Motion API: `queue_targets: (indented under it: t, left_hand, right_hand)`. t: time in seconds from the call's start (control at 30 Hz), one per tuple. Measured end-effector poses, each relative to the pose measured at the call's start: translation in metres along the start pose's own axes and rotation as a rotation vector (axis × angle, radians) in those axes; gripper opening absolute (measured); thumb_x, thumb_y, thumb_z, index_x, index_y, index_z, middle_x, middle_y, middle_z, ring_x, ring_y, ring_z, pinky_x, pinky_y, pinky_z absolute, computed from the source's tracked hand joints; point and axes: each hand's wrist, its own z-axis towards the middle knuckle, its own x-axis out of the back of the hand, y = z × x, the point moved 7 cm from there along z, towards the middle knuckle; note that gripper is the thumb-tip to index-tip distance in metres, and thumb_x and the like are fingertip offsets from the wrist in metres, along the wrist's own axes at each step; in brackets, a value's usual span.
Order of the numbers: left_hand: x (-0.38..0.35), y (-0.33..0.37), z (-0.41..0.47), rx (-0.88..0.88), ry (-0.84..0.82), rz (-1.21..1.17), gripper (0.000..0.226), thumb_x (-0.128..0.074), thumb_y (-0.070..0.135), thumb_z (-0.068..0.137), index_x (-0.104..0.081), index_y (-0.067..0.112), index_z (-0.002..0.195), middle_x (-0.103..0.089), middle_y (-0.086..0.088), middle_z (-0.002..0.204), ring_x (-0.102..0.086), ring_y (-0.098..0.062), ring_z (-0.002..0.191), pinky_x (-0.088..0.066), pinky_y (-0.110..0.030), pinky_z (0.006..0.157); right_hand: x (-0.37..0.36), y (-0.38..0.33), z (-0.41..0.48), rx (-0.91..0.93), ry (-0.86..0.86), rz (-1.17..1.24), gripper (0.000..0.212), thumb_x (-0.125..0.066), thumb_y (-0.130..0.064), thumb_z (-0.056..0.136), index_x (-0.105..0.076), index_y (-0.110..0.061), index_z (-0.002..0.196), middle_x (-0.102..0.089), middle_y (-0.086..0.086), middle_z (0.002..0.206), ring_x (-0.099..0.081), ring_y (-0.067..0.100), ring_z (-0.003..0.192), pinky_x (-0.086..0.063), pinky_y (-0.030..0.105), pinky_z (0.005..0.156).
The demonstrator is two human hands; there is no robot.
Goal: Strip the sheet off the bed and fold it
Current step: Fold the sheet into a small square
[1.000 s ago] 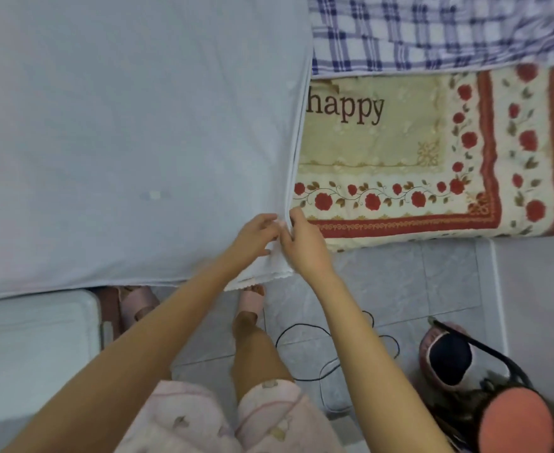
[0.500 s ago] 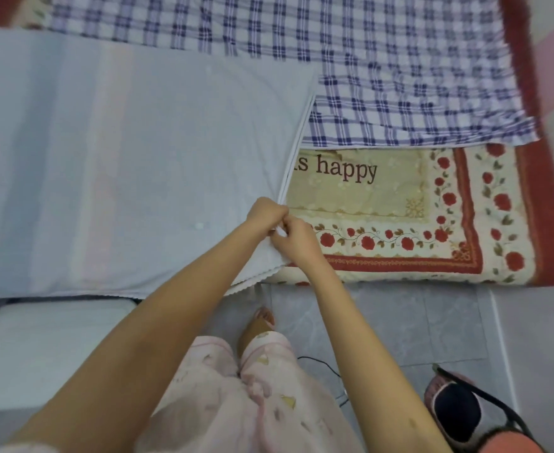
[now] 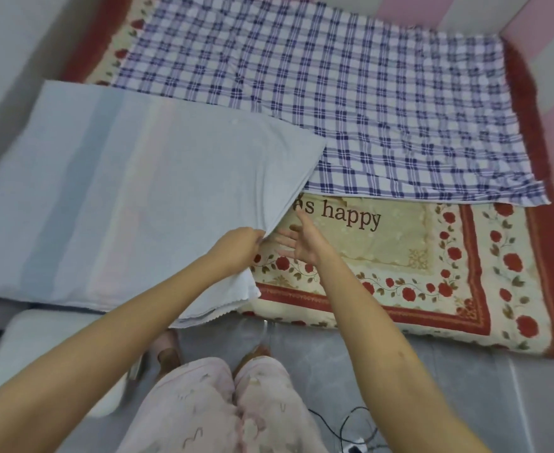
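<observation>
Pale-blue sheet (image 3: 138,197) lies folded on the left of the bed (image 3: 465,305), edge pinched in my left hand (image 3: 236,246); my right hand (image 3: 301,243) has let go and spreads open, so another fold looks next.

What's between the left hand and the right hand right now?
Head view: the edge of the pale blue sheet that the left hand grips, then a narrow strip of the rose-patterned blanket. The right hand is open, holding nothing.
</observation>
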Motion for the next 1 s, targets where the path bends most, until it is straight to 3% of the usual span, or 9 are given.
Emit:
queue_targets:
  t: [0.1,0.3,0.37,0.5,0.6,0.67,0.8,0.87,1.0]
  left_hand:
    - [0.008,-0.001,-0.015,-0.015,-0.03,0.002,0.034,-0.038,0.008,0.093,-0.037,0.019,0.062,-0.046,0.002,0.062,-0.045,-0.019,0.061,-0.033,-0.03,0.058]
    - [0.03,-0.028,-0.046,0.0,-0.085,-0.138,0.028,-0.051,0.01,0.091,-0.048,0.021,0.066,-0.055,0.001,0.066,-0.047,-0.011,0.059,-0.039,-0.031,0.061]
    - [0.039,-0.042,-0.057,0.048,-0.107,-0.175,0.014,-0.057,0.007,0.085,-0.056,0.012,0.073,-0.055,-0.001,0.065,-0.046,-0.012,0.059,-0.039,-0.031,0.061]
    - [0.046,-0.081,-0.079,0.258,-0.149,-0.149,0.012,-0.052,-0.002,0.08,-0.05,0.003,0.069,-0.046,-0.007,0.063,-0.044,-0.012,0.05,-0.037,-0.025,0.051]
    - [0.063,-0.128,-0.104,0.58,-0.025,0.131,0.019,-0.048,-0.005,0.081,-0.055,0.01,0.072,-0.049,-0.004,0.069,-0.055,-0.023,0.072,-0.039,-0.027,0.061]
    - [0.074,-0.157,-0.122,0.701,0.084,0.221,0.018,-0.047,-0.005,0.084,-0.061,0.005,0.084,-0.056,-0.007,0.083,-0.058,-0.029,0.085,-0.04,-0.03,0.067]
    - [0.08,-0.208,-0.152,0.761,0.27,0.122,0.023,-0.041,0.002,0.091,-0.06,0.006,0.102,-0.052,-0.018,0.109,-0.054,-0.034,0.097,-0.04,-0.035,0.075]
    - [0.076,-0.226,-0.164,0.737,0.346,-0.021,0.025,-0.039,-0.001,0.09,-0.057,0.007,0.105,-0.056,-0.02,0.11,-0.054,-0.033,0.097,-0.039,-0.034,0.076]
    - [0.078,-0.251,-0.189,0.775,0.497,-0.199,0.023,-0.045,-0.002,0.086,-0.055,0.013,0.1,-0.061,-0.016,0.101,-0.057,-0.033,0.092,-0.04,-0.033,0.07]
  right_hand:
    - [-0.02,-0.011,0.028,-0.059,-0.093,-0.024,0.06,-0.047,-0.055,0.091,-0.047,-0.009,0.129,-0.059,0.011,0.118,-0.06,0.025,0.1,-0.053,0.041,0.082]
    - [-0.036,-0.021,0.068,-0.107,0.03,0.156,0.012,-0.048,-0.004,0.095,-0.053,-0.008,0.106,-0.061,0.008,0.092,-0.061,0.019,0.08,-0.057,0.028,0.05]
    - [-0.047,-0.017,0.078,-0.139,0.029,0.263,0.016,-0.047,0.001,0.094,-0.053,-0.004,0.108,-0.062,0.012,0.099,-0.062,0.025,0.087,-0.058,0.03,0.053]
    - [-0.061,-0.015,0.089,-0.144,0.119,0.337,0.027,-0.049,0.004,0.091,-0.049,-0.004,0.117,-0.057,0.013,0.121,-0.055,0.028,0.117,-0.05,0.033,0.09]
    - [-0.081,-0.017,0.09,-0.127,0.111,0.293,0.026,-0.045,0.005,0.088,-0.048,-0.002,0.113,-0.056,0.01,0.118,-0.057,0.027,0.113,-0.048,0.027,0.088]
    - [-0.103,-0.026,0.089,-0.053,0.087,0.264,0.026,-0.041,0.007,0.084,-0.049,-0.001,0.107,-0.059,0.011,0.11,-0.06,0.028,0.095,-0.052,0.031,0.082]
    - [-0.145,-0.066,0.077,0.16,0.093,0.093,0.038,-0.043,0.007,0.078,-0.04,-0.007,0.114,-0.048,0.008,0.089,-0.049,0.021,0.071,-0.045,0.028,0.052]
    - [-0.169,-0.085,0.07,0.234,0.089,-0.055,0.048,-0.046,0.003,0.075,-0.04,-0.011,0.12,-0.046,0.004,0.086,-0.046,0.017,0.068,-0.041,0.024,0.049]
    - [-0.229,-0.117,0.049,0.431,0.014,-0.275,0.073,-0.046,0.006,0.075,-0.03,-0.018,0.142,-0.052,0.005,0.108,-0.051,0.018,0.077,-0.046,0.027,0.056]
